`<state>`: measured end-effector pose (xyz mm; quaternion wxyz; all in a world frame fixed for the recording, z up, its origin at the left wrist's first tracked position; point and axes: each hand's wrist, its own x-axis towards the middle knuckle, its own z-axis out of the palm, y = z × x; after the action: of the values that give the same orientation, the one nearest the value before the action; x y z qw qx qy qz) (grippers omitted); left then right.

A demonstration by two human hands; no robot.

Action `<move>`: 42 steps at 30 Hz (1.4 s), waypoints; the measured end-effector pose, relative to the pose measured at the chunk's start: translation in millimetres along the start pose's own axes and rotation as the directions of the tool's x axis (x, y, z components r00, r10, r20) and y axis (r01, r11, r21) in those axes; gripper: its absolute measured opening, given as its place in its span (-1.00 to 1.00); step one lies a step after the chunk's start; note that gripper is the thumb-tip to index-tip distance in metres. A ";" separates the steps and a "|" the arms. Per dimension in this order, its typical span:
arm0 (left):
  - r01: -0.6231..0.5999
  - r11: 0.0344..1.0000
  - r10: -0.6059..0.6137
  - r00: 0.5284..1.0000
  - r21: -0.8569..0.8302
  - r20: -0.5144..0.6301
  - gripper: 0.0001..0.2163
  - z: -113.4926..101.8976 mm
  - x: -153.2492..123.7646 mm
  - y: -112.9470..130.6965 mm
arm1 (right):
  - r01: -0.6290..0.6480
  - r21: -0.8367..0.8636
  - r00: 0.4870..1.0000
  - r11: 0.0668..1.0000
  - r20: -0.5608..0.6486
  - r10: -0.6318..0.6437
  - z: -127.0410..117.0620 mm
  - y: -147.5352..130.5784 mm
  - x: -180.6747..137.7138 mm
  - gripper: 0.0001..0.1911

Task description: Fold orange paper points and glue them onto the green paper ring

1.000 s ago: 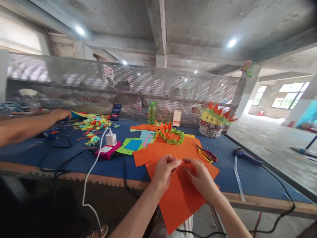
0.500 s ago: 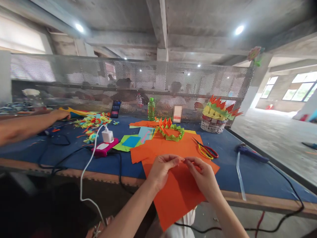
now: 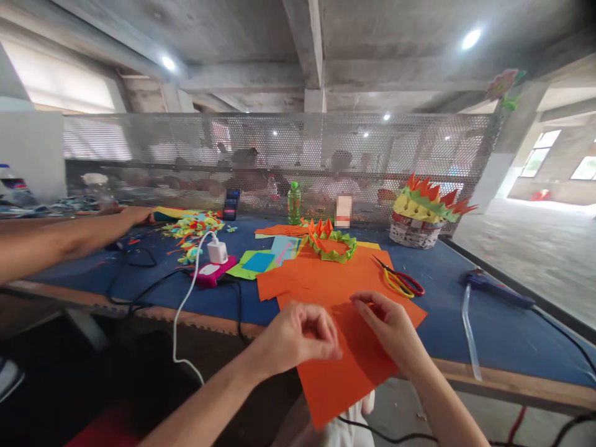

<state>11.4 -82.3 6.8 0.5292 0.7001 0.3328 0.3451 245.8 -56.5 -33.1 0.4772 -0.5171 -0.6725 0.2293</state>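
Note:
Over the large orange paper sheet (image 3: 335,397), which hangs past the table's front edge, my left hand (image 3: 307,335) is closed with thumb and fingers curled together. To the right, my right hand (image 3: 384,320) pinches thumb and forefinger just above the orange paper. Whatever either pinch holds, if anything, is too small to make out. The two hands are apart. Beyond them lies a ring of folded green and orange paper pieces (image 3: 344,251). Scissors (image 3: 400,279) with red and yellow handles lie on the paper, right of my right hand.
A glue gun (image 3: 498,288) with a clear stick lies at right, behind it a white basket (image 3: 414,236) topped with folded paper. At left are a pink power strip (image 3: 216,271), a white charger (image 3: 217,251), paper scraps (image 3: 193,226) and another person's arm (image 3: 84,233). A green bottle (image 3: 294,203) stands behind.
My hands, touching at the fingertips before, have separated. My left hand has dropped toward me and curled its fingers; my right hand stays over the paper. The view has turned slightly left.

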 end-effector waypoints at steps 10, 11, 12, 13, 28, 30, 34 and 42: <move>0.101 0.721 -0.124 0.992 0.685 -0.015 -0.83 -108.6 -28.7 30.9 | -0.012 -0.063 0.997 0.998 0.075 0.017 6.2 4.6 -1.6 -0.64; 0.103 0.712 -0.079 0.995 0.695 -0.067 -0.80 -110.0 -15.6 22.1 | -0.008 -0.071 0.997 0.997 0.076 0.013 5.8 5.1 -2.1 -0.65; 0.105 0.701 -0.045 0.994 0.705 -0.103 -0.75 -110.9 -3.6 13.2 | -0.003 -0.080 0.997 0.997 0.074 0.009 5.1 5.6 -2.6 -0.65; 0.109 0.690 -0.030 0.992 0.715 -0.123 -0.71 -111.5 6.2 5.1 | 0.002 -0.087 0.998 0.996 0.070 0.004 4.3 6.0 -3.0 -0.64; 0.240 0.610 0.111 0.918 0.755 -0.381 -0.72 -116.6 18.2 -0.9 | 0.049 -0.065 0.999 0.997 0.015 -0.049 4.1 2.0 -6.7 -0.70; 0.218 0.605 0.188 0.896 0.766 -0.403 -0.72 -102.2 19.7 5.5 | 0.046 -0.053 0.999 0.998 -0.002 -0.046 4.3 2.1 -6.8 -0.71; 0.056 0.621 0.272 0.920 0.782 -0.282 -0.77 -45.0 28.5 1.0 | 0.021 -0.015 0.999 1.000 -0.043 -0.022 3.9 3.4 -6.8 -0.68; -0.263 0.715 0.269 0.959 0.648 0.093 -0.52 23.1 58.4 -12.0 | -0.042 0.108 0.990 0.993 -0.132 0.056 -3.2 3.8 -6.9 -0.63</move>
<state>61.1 -43.0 -1.9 0.1948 0.8795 0.3302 0.2820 250.5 -62.0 -37.6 0.5422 -0.5221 -0.6128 0.2406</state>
